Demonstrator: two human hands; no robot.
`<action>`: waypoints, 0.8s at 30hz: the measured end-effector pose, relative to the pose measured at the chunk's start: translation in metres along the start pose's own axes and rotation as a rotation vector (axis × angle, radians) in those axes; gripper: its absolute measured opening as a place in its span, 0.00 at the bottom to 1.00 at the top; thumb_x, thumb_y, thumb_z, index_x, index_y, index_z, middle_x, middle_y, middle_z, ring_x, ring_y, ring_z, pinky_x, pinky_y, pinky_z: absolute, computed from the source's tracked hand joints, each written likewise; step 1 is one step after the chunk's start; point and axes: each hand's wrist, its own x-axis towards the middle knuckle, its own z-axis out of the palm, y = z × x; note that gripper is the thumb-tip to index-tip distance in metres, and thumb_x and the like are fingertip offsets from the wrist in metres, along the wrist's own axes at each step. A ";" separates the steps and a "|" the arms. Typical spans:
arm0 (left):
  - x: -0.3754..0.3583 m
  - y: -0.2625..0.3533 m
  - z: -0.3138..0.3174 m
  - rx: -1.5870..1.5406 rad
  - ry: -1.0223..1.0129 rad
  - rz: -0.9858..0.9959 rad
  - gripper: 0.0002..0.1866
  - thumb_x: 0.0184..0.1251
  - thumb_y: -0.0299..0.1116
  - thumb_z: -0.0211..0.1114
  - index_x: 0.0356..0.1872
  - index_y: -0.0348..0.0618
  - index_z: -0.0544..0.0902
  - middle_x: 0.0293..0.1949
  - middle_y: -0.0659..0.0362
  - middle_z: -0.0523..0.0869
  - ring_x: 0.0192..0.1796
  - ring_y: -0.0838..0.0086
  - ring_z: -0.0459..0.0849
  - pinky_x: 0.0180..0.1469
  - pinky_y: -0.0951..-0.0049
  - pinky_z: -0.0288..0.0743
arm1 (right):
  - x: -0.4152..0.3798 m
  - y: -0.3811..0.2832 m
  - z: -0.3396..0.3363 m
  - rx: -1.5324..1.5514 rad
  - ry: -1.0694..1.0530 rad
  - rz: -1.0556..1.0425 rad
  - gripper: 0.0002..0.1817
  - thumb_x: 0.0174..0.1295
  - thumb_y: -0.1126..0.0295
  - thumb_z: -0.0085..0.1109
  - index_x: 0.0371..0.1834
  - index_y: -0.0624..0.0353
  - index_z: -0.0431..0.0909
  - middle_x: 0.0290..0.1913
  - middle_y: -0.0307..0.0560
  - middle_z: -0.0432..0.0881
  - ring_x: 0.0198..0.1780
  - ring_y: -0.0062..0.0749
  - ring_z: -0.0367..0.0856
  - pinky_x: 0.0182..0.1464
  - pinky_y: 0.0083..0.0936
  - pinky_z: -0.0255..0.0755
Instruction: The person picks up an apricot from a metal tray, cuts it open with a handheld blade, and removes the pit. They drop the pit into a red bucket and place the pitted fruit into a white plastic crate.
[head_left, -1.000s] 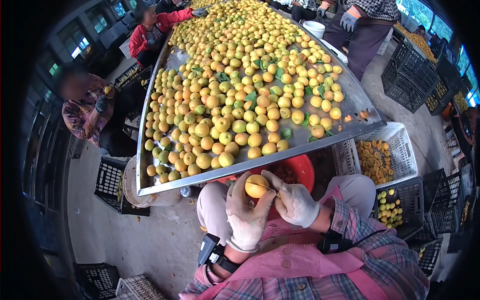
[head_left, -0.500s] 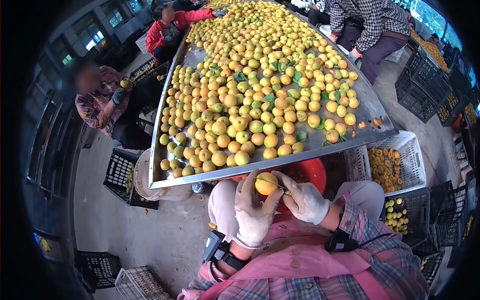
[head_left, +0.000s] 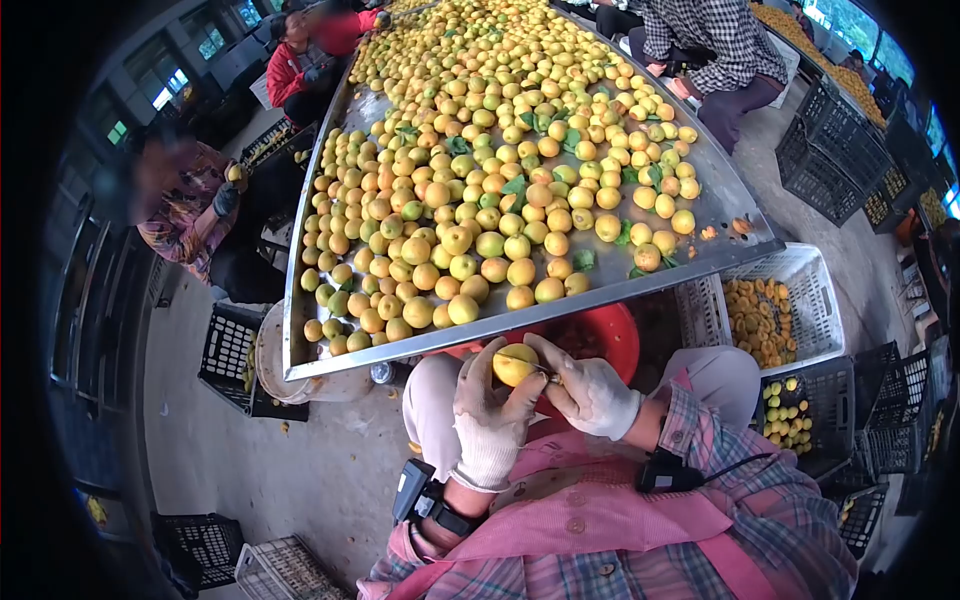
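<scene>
A yellow apricot [head_left: 514,364] is pinched between the thumb and fingers of my left hand [head_left: 491,418], which wears a whitish glove. A dark cut line runs across its skin. My gloved right hand [head_left: 594,392] is closed on a small knife [head_left: 546,376], whose short metal part shows against the fruit's right side; most of its handle is hidden in my fingers. Both hands are over my lap, just in front of the metal sorting table [head_left: 400,350]. Many loose apricots [head_left: 456,240] with some green leaves are spread over that table.
Beneath the table edge is a red basin [head_left: 622,345]. To the right stand a white crate [head_left: 825,318] of split apricots and a black crate [head_left: 835,400] of yellow-green fruit. A white bucket [head_left: 270,370] and black crate [head_left: 225,345] are at left. Co-workers sit around the table.
The apricot has tilted in my left hand, and the knife's blade no longer shows across its face. My view has shifted slightly; both hands stay close together.
</scene>
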 end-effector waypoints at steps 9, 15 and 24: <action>0.000 -0.010 0.003 -0.080 -0.068 -0.094 0.28 0.56 0.41 0.75 0.51 0.33 0.74 0.42 0.49 0.82 0.43 0.62 0.83 0.46 0.67 0.77 | 0.006 -0.007 -0.005 0.193 -0.104 0.077 0.41 0.56 0.72 0.59 0.74 0.56 0.52 0.52 0.57 0.79 0.43 0.52 0.83 0.42 0.39 0.78; -0.008 -0.024 0.008 -0.065 -0.150 -0.036 0.27 0.56 0.43 0.74 0.48 0.34 0.75 0.39 0.50 0.82 0.40 0.62 0.83 0.44 0.66 0.77 | 0.010 -0.006 -0.005 0.499 -0.216 0.123 0.39 0.53 0.76 0.60 0.71 0.51 0.57 0.59 0.56 0.74 0.56 0.52 0.78 0.56 0.38 0.74; -0.022 -0.032 0.003 -0.076 -0.266 -0.018 0.21 0.64 0.35 0.67 0.52 0.35 0.72 0.41 0.58 0.82 0.42 0.75 0.81 0.48 0.76 0.75 | 0.003 -0.011 -0.008 0.656 -0.263 0.118 0.37 0.50 0.76 0.67 0.66 0.51 0.65 0.59 0.49 0.75 0.60 0.46 0.76 0.61 0.34 0.70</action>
